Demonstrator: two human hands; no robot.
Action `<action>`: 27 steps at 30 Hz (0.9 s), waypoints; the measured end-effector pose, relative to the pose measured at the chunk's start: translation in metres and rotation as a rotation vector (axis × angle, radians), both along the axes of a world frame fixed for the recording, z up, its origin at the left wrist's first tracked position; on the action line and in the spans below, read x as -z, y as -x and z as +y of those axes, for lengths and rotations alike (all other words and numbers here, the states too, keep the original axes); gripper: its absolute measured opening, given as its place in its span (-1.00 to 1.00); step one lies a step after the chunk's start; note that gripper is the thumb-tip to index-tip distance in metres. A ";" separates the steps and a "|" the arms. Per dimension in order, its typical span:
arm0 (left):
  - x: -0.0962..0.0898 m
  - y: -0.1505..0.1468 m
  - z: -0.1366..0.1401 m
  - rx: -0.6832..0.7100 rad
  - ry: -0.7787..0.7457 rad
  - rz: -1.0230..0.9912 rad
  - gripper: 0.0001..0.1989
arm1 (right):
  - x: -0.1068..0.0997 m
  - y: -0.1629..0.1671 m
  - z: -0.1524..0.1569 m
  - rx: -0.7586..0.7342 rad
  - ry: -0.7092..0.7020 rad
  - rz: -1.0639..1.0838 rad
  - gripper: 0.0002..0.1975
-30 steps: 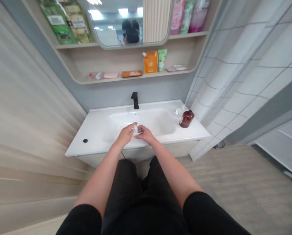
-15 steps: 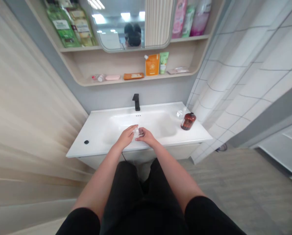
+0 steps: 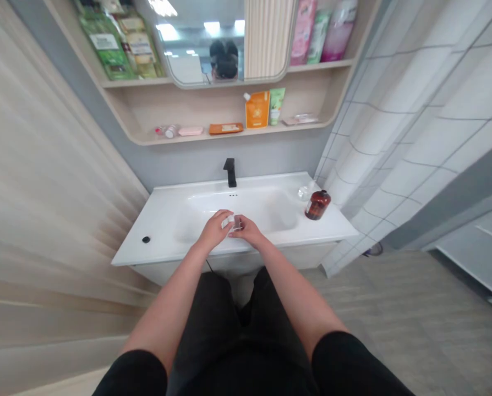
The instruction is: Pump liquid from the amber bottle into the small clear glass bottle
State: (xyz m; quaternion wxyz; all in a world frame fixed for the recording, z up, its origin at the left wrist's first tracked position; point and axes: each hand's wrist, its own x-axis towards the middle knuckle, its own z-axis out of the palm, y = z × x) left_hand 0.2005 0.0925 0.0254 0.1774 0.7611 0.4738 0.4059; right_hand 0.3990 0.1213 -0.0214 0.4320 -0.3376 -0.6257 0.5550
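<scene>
Over the front of the white sink basin (image 3: 266, 206), my two hands meet around a small item. My left hand (image 3: 215, 228) has its fingers closed on a small white piece (image 3: 228, 221), which looks like a cap or lid. My right hand (image 3: 248, 230) grips a small clear container (image 3: 237, 222) from the right side, with thumb and fingers curled around it. The white piece and the clear container sit right against each other. Fingers hide much of both, so their exact shape cannot be made out.
A black faucet (image 3: 230, 172) rises behind the basin. An amber bottle (image 3: 317, 205) and a clear object (image 3: 303, 193) stand on the right counter; a small black disc (image 3: 146, 240) lies on the left. Above runs a shelf (image 3: 180, 138) with toiletries, including an orange pouch (image 3: 257, 110).
My left fingers have shifted slightly on the small item, and the white piece shows more clearly now. My right hand stays almost in place.
</scene>
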 end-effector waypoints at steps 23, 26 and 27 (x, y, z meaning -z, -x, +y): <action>-0.003 0.058 -0.001 -0.450 0.017 -0.279 -0.55 | 0.014 0.002 0.006 -0.066 0.026 -0.015 -0.14; -0.026 0.126 0.007 -0.802 -0.007 -0.150 -0.52 | 0.014 0.001 0.006 -0.065 0.061 -0.012 -0.37; -0.033 0.149 0.009 -0.880 -0.007 -0.077 -0.53 | 0.014 0.001 0.006 -0.063 0.066 -0.012 -0.42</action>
